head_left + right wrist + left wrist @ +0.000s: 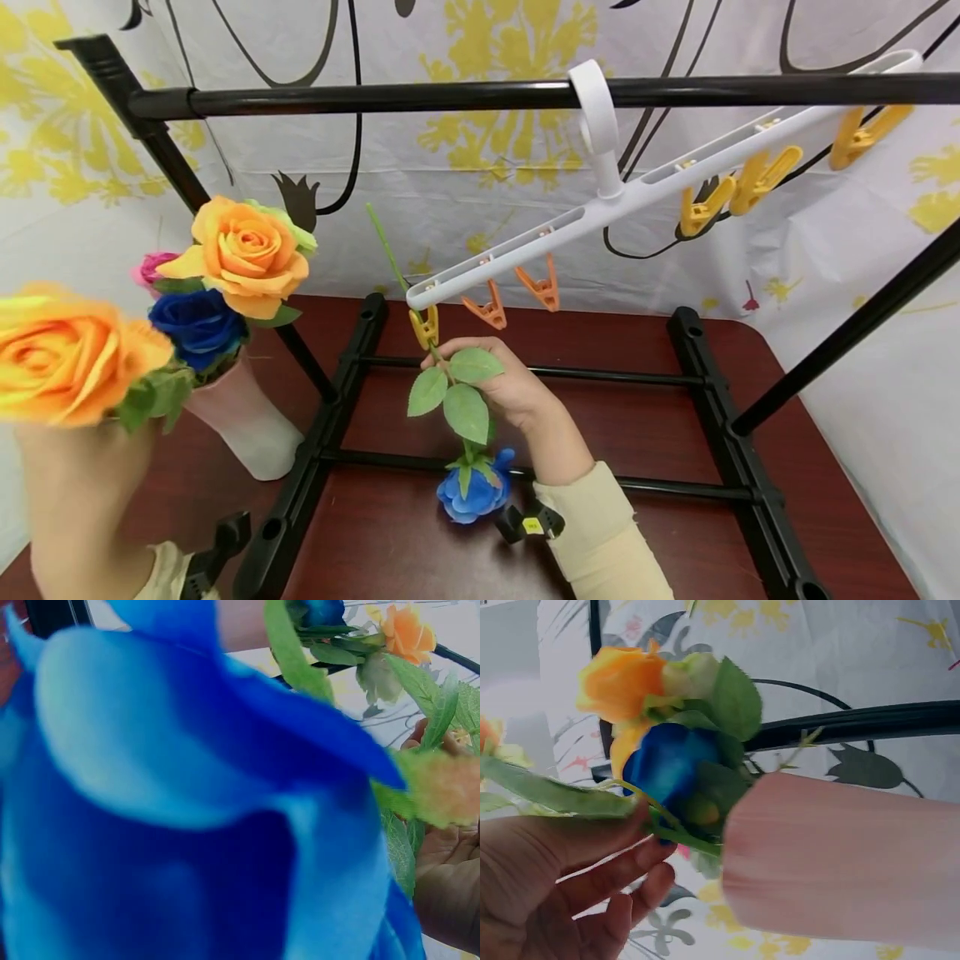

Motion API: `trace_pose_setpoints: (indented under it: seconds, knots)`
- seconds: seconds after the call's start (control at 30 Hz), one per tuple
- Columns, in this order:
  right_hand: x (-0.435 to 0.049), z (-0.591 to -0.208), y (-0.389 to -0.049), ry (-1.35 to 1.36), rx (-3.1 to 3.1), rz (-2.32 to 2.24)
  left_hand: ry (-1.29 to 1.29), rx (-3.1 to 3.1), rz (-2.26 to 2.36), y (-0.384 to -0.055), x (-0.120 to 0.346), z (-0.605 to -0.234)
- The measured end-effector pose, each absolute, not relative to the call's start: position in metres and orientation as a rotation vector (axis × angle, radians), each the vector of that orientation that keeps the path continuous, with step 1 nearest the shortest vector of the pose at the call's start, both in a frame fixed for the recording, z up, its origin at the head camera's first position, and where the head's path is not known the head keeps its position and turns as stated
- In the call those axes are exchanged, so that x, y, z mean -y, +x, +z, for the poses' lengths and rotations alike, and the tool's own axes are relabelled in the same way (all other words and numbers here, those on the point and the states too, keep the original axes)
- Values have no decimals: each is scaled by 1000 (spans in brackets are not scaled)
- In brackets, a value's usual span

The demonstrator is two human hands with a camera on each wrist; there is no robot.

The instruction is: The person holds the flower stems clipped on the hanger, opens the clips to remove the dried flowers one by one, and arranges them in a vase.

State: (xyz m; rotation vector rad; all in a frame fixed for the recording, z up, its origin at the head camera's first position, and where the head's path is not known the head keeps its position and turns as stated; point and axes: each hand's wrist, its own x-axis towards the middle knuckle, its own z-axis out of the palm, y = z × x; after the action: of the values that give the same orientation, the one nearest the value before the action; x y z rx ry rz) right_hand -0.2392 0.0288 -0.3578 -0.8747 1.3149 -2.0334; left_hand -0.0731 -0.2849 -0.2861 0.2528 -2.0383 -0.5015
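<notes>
A blue artificial rose (pixel 472 492) hangs head down, its leafy stem rising to a yellow clip (pixel 425 327) at the left end of a white clip hanger (pixel 517 250). My right hand (pixel 510 387) holds that stem just below the clip; leaves partly cover the fingers. In the right wrist view the blue petals (pixel 187 787) fill much of the frame. On the left, my left hand (pixel 82 467) holds a large orange rose (pixel 67 358) beside a pink-white vase (pixel 251 421). Thumb and fingers pinch its green stem in the left wrist view, near the vase mouth.
Orange (pixel 251 250), dark blue (pixel 197 327) and pink roses stand in the vase. The hanger hooks over a black rack bar (pixel 360 98) and tilts, its left end low. More orange and yellow clips (pixel 705 204) hang from it. The rack's base stands on a dark red table (pixel 600 425).
</notes>
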Motion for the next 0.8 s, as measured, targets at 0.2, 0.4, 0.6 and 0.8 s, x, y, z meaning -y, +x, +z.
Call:
trace_pose_setpoints:
  seconds: [0.2,0.4,0.6,0.8]
  knots:
    - [-29,-360,-239,-887,-1317,-2039,501,2335,-405,-77,282,-285]
    - [-30,-361,-240,-876,-1319,-2042,388,2295,-446,-82,286,-292]
    - [-31,-360,-240,-874,-1312,-2046,276,2159,-552,-79,281,-290]
    - [-32,-359,-241,-861,-1335,-2039,242,2093,-591,-83,274,-288]
